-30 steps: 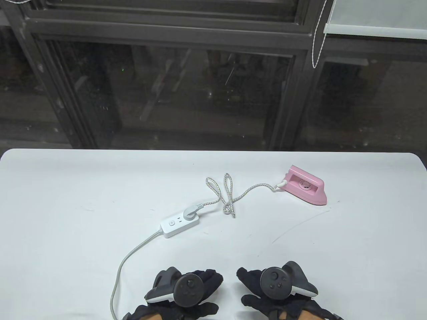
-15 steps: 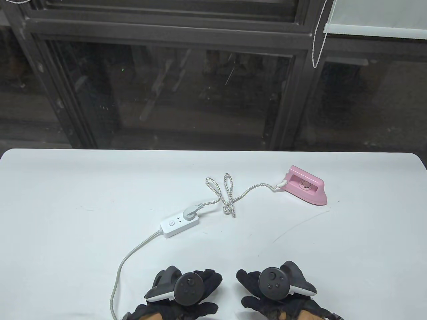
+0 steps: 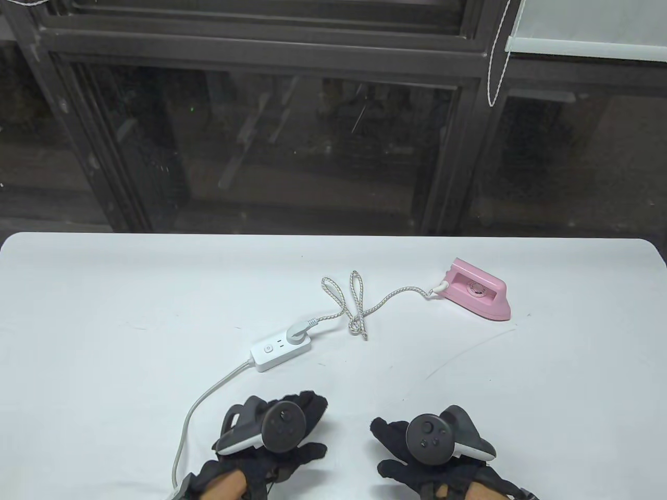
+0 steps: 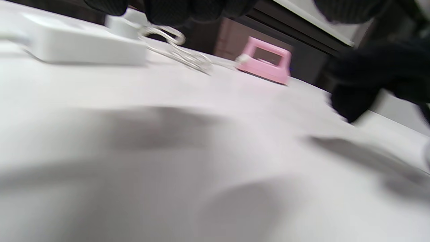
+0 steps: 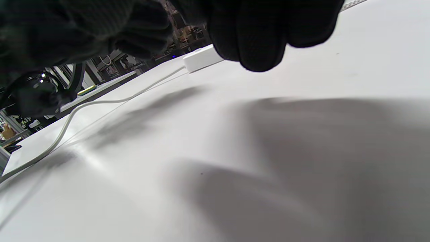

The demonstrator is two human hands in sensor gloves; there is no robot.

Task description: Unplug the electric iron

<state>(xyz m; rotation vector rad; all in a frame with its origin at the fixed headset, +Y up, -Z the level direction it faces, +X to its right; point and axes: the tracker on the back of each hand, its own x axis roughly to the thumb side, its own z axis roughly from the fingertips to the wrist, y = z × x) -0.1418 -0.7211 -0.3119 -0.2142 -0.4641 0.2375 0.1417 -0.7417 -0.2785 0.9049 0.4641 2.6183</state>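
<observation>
A small pink iron (image 3: 479, 296) stands at the right back of the white table (image 3: 104, 291). Its braided cord (image 3: 354, 307) loops across the middle to a white plug (image 3: 298, 333) seated in a white power strip (image 3: 280, 351). My left hand (image 3: 315, 427) hovers empty just in front of the strip, fingers pointing toward it. My right hand (image 3: 383, 445) is empty near the front edge, well short of the iron. The left wrist view shows the strip (image 4: 77, 47), the plug (image 4: 122, 25) and the iron (image 4: 265, 62), blurred.
The strip's own white cable (image 3: 208, 396) runs from its left end down past my left hand to the front edge; it also shows in the right wrist view (image 5: 84, 109). Dark window frames (image 3: 260, 52) stand behind the table's far edge.
My left hand has moved forward and a little left, closer to the power strip. My right hand has stayed about where it was. Iron, cord and plug have not moved.
</observation>
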